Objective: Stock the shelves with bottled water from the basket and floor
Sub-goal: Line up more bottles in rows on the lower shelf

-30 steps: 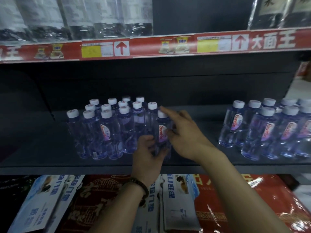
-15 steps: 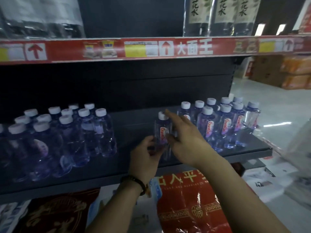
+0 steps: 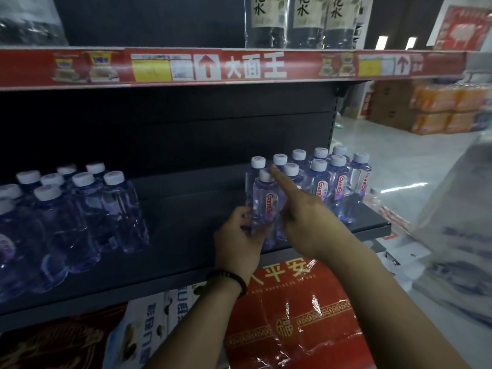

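Note:
A small clear water bottle point(image 3: 265, 203) with a white cap and red-lettered label stands on the dark shelf point(image 3: 186, 235), touching the left edge of the right-hand cluster of bottles point(image 3: 330, 182). My left hand point(image 3: 238, 245) grips its lower body from the left. My right hand point(image 3: 306, 219) presses against its right side, index finger stretched up to the cap. A second cluster of bottles point(image 3: 80, 217) stands at the shelf's left. No basket is in view.
A red price strip point(image 3: 239, 66) edges the shelf above, which carries tall dark bottles point(image 3: 300, 20). Below the shelf lie red bags point(image 3: 292, 315) and white-blue packs point(image 3: 149, 323). Stacked cartons point(image 3: 439, 110) sit across the pale floor at right.
Both hands carried the bottle rightward from the left cluster across the shelf gap to the right cluster. The view swung right with them.

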The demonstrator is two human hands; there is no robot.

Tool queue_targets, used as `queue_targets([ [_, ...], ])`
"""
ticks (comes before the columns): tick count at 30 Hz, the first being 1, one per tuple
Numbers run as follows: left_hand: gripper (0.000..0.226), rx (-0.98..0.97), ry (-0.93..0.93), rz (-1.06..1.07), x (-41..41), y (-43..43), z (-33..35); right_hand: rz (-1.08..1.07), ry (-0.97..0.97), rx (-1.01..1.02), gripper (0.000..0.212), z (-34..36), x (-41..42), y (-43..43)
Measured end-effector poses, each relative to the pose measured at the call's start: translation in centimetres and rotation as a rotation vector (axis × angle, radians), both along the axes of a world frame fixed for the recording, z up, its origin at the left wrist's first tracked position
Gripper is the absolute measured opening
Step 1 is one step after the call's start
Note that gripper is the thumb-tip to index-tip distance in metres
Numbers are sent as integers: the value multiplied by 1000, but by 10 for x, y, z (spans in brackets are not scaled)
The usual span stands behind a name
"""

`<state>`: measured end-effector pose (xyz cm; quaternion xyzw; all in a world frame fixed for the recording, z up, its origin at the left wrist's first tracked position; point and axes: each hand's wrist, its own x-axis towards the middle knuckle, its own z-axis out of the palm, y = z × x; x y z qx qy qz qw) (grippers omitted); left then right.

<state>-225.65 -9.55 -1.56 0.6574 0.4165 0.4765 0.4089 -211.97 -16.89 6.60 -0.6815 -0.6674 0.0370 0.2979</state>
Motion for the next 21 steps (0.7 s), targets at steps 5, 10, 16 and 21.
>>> queue_targets([
  [5, 40, -13, 3, 52, 9, 0, -2, 4, 48, -61, 101, 2, -5, -1],
  [10, 41, -30, -38, 79, 15, 2, -4, -2, 79, -58, 101, -1, -6, 2],
  [16, 41, -55, -22, 64, 14, 2, -3, -36, 69, -28, 102, -4, -7, 8],
  [21, 39, -10, 82, 159, -31, 14, 5, 31, 90, 170, 71, -1, -42, 27],
])
